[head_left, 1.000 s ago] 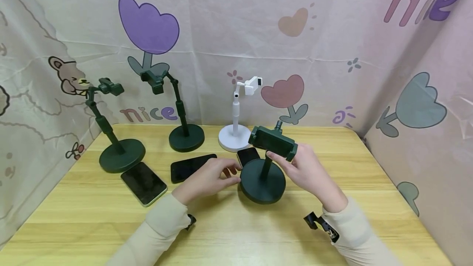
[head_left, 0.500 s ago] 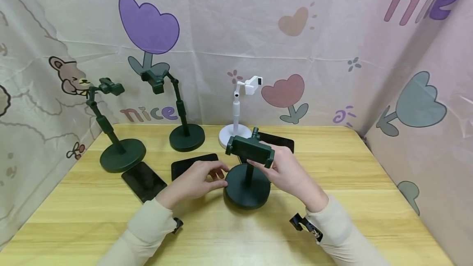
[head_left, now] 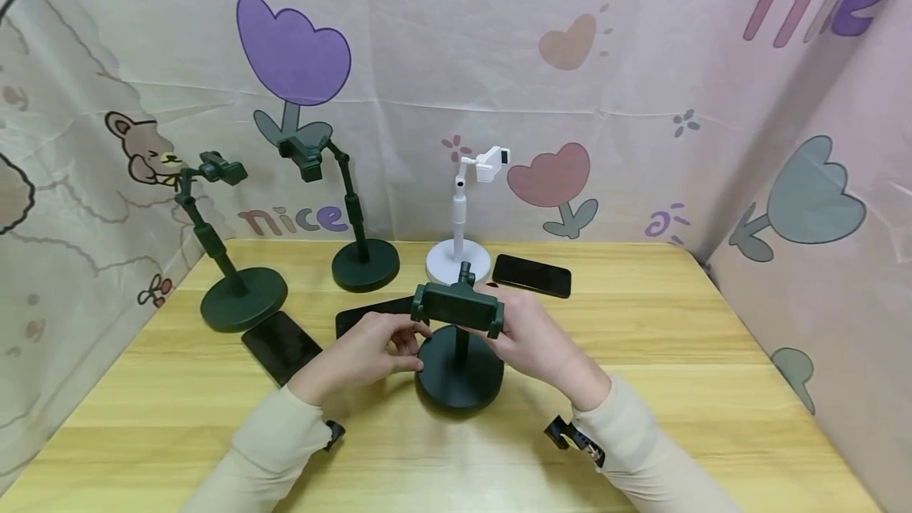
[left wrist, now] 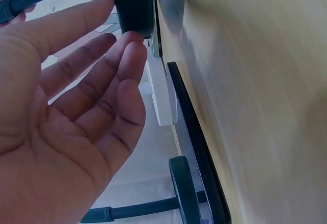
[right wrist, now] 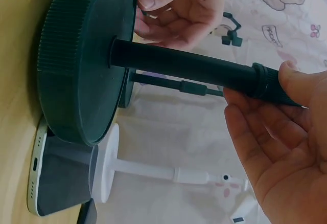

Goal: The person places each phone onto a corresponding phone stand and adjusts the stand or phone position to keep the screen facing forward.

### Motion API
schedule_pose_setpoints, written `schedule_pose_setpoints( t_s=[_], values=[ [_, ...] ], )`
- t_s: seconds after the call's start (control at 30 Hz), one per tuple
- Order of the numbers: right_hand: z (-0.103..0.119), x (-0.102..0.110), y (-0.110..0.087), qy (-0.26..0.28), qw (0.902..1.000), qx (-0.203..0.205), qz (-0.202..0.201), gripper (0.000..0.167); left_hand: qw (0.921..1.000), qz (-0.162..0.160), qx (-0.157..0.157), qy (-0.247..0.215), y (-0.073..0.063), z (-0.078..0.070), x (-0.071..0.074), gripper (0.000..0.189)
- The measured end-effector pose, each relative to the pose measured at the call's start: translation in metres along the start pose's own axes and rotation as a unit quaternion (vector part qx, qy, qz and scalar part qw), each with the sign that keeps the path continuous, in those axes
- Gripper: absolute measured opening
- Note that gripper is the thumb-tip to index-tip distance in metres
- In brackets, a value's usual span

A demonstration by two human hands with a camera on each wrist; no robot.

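Observation:
A dark green phone stand (head_left: 461, 370) with a round base stands between my hands. My right hand (head_left: 534, 331) grips its upright post (right wrist: 189, 68) just below the phone clamp (head_left: 458, 305); the right wrist view shows thumb and fingers around the collar. My left hand (head_left: 366, 351) holds the left rim of the base, thumb near the upper edge and curled fingers at the side, as the left wrist view shows. The clamp is unoccupied. Behind the base, a pale-edged phone (right wrist: 61, 178) lies flat, mostly hidden in the head view.
Two more green stands (head_left: 244, 299) (head_left: 366, 265) and a white stand (head_left: 458, 260) line the back of the wooden table (head_left: 641, 418). Black phones lie at left (head_left: 283, 347), behind my left hand (head_left: 374, 312), and at back right (head_left: 531, 275). A printed curtain (head_left: 427, 38) hangs behind.
Both hands have moved left and slightly nearer with the stand. The phone at back right, hidden at first by the stand and right hand, now shows fully.

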State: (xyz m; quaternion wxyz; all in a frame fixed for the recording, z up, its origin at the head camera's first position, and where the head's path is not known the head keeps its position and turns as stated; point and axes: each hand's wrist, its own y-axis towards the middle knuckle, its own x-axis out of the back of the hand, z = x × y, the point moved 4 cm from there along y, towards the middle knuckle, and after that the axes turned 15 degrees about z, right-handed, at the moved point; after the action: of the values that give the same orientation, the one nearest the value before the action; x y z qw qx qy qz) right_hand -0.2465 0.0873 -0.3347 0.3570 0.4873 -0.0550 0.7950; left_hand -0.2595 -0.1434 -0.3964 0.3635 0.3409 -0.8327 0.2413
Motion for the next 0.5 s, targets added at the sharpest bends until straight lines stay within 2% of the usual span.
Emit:
schedule_pose_setpoints(
  t_s=[0.23,0.33,0.5],
  values=[
    [-0.001,-0.007,0.003,0.007,0.9998,0.019,0.009,0.013,0.9999,0.004,0.012,-0.012,0.000,0.003,-0.002,0.036],
    [0.001,-0.009,0.004,0.008,0.9996,0.022,0.012,0.009,0.9998,0.005,0.011,-0.016,-0.001,0.003,-0.003,0.035],
    [0.003,-0.011,0.005,0.020,0.9994,0.020,0.020,0.010,0.9995,0.012,0.019,-0.021,-0.002,0.003,-0.003,0.035]
  ],
)
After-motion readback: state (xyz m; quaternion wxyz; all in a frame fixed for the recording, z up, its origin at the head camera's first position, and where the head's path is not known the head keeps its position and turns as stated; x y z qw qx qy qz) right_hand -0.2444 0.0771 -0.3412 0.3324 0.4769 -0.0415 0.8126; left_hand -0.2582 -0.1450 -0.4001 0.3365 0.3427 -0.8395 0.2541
